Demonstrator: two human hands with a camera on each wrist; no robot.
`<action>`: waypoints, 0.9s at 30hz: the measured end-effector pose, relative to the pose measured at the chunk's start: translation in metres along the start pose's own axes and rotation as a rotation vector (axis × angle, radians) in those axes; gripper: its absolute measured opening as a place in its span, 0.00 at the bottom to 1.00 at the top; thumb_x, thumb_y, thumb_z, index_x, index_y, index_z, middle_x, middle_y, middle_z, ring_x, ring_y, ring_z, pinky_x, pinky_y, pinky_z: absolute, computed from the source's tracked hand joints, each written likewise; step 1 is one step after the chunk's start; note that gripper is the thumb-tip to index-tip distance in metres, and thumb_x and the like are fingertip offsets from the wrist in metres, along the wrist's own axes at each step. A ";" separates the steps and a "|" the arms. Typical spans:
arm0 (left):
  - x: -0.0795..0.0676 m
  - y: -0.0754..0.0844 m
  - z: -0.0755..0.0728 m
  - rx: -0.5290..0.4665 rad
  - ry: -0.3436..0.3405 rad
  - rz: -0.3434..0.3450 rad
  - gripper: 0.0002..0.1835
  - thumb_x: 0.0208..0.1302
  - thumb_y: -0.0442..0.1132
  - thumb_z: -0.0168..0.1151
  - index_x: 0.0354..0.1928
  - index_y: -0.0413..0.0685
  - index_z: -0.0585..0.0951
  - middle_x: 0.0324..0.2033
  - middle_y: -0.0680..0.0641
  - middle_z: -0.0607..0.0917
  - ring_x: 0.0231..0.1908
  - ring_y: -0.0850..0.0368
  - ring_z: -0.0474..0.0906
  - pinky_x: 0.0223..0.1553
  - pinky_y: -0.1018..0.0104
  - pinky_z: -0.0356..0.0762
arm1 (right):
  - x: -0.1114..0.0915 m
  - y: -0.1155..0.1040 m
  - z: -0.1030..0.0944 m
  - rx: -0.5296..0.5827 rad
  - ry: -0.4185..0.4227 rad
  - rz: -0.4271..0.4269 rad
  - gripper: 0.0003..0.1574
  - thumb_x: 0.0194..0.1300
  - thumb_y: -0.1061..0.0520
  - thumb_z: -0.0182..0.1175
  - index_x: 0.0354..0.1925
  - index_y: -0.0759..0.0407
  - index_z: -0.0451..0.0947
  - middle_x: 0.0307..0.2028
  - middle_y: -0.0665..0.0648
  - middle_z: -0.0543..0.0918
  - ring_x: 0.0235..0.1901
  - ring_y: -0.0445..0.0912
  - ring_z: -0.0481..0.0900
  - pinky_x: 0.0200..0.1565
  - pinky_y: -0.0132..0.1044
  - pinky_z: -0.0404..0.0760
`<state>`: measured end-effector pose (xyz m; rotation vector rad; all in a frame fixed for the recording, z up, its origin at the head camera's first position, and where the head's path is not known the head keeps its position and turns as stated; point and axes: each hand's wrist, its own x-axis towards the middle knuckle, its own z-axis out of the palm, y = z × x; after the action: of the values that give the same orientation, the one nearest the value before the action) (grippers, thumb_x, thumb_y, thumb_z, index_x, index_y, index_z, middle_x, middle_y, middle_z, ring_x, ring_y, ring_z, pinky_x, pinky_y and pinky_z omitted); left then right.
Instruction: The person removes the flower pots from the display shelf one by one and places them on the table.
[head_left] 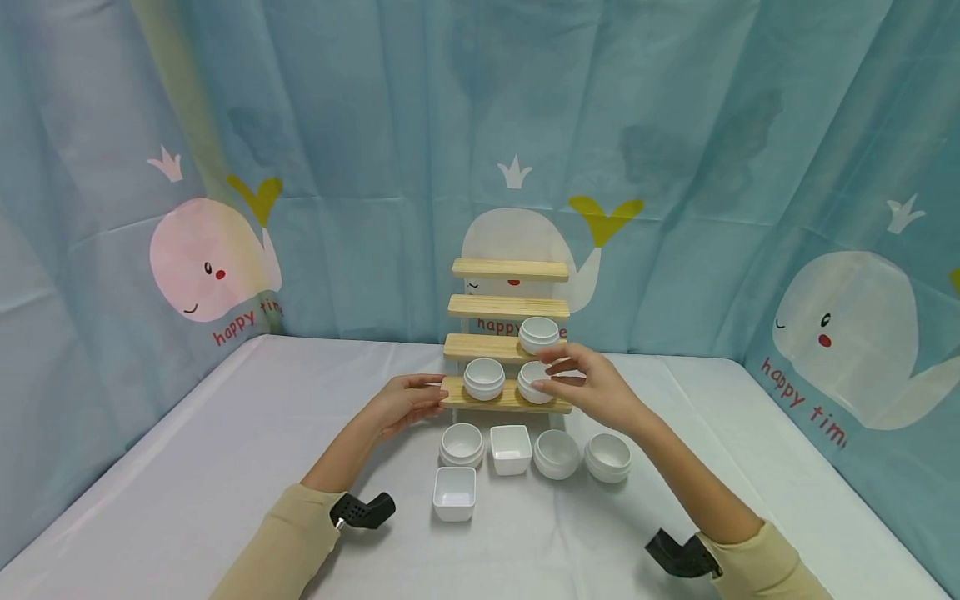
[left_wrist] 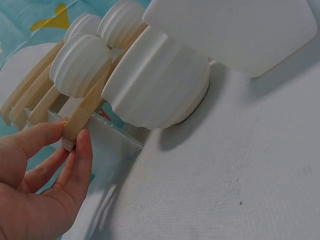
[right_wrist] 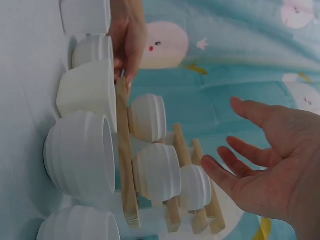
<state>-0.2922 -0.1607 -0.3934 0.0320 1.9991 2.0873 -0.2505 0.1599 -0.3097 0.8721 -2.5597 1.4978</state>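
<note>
A small tiered stand has pale wooden steps (head_left: 510,348). My left hand (head_left: 405,403) pinches the left end of its lowest step (left_wrist: 82,117) between thumb and fingers. Two white ribbed round bowls sit on that step: a left bowl (head_left: 483,380) and a right bowl (right_wrist: 158,172). A third round bowl (head_left: 538,335) stands at the right of the step above. My right hand (head_left: 595,390) is beside the right bowl, its fingers (right_wrist: 220,172) spread and apart from the bowl in the right wrist view. In the head view the fingers partly cover that bowl.
On the white tablecloth before the stand are a round bowl (head_left: 462,446), a square bowl (head_left: 511,450) and two more round bowls (head_left: 557,455) to the right. Another square bowl (head_left: 454,494) lies nearer me. A blue whale-print curtain (head_left: 360,250) hangs behind.
</note>
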 end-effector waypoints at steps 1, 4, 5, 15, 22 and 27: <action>0.000 0.000 0.000 -0.001 0.003 -0.001 0.30 0.76 0.29 0.62 0.75 0.28 0.66 0.53 0.39 0.80 0.35 0.64 0.85 0.43 0.73 0.89 | 0.000 0.000 -0.001 0.005 0.005 0.001 0.27 0.71 0.63 0.68 0.63 0.74 0.74 0.64 0.72 0.77 0.61 0.64 0.80 0.63 0.44 0.85; 0.002 0.000 0.000 0.006 0.006 0.001 0.30 0.76 0.29 0.61 0.75 0.28 0.66 0.54 0.38 0.80 0.35 0.64 0.84 0.43 0.73 0.88 | 0.000 0.001 -0.003 0.010 0.017 -0.009 0.28 0.72 0.64 0.68 0.64 0.75 0.73 0.64 0.73 0.77 0.61 0.66 0.79 0.63 0.45 0.85; 0.002 0.000 0.000 0.006 0.007 0.000 0.30 0.76 0.30 0.61 0.75 0.28 0.66 0.54 0.38 0.80 0.35 0.64 0.84 0.43 0.73 0.88 | 0.000 0.000 -0.003 0.010 0.021 -0.010 0.28 0.72 0.64 0.67 0.64 0.75 0.73 0.64 0.73 0.77 0.61 0.67 0.79 0.64 0.45 0.85; 0.000 0.000 0.000 0.007 0.004 0.000 0.30 0.76 0.29 0.61 0.76 0.28 0.66 0.55 0.38 0.79 0.34 0.65 0.85 0.43 0.74 0.88 | 0.002 0.007 -0.010 -0.014 0.045 -0.013 0.29 0.74 0.61 0.67 0.66 0.74 0.73 0.64 0.72 0.77 0.62 0.65 0.80 0.63 0.46 0.85; 0.001 -0.001 0.000 0.010 -0.001 0.007 0.31 0.76 0.30 0.61 0.76 0.27 0.66 0.54 0.38 0.80 0.35 0.64 0.85 0.43 0.74 0.88 | 0.002 0.008 -0.014 -0.035 0.071 0.016 0.30 0.73 0.60 0.67 0.67 0.72 0.72 0.66 0.72 0.77 0.62 0.66 0.80 0.58 0.48 0.87; 0.000 0.000 0.000 0.009 0.000 0.009 0.31 0.76 0.30 0.61 0.76 0.27 0.65 0.54 0.39 0.80 0.35 0.65 0.85 0.44 0.73 0.88 | 0.003 0.008 -0.018 -0.044 0.085 0.037 0.31 0.74 0.59 0.67 0.68 0.71 0.72 0.67 0.71 0.76 0.63 0.65 0.80 0.58 0.51 0.87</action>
<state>-0.2922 -0.1607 -0.3938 0.0426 2.0122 2.0845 -0.2608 0.1762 -0.3062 0.7437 -2.5511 1.4494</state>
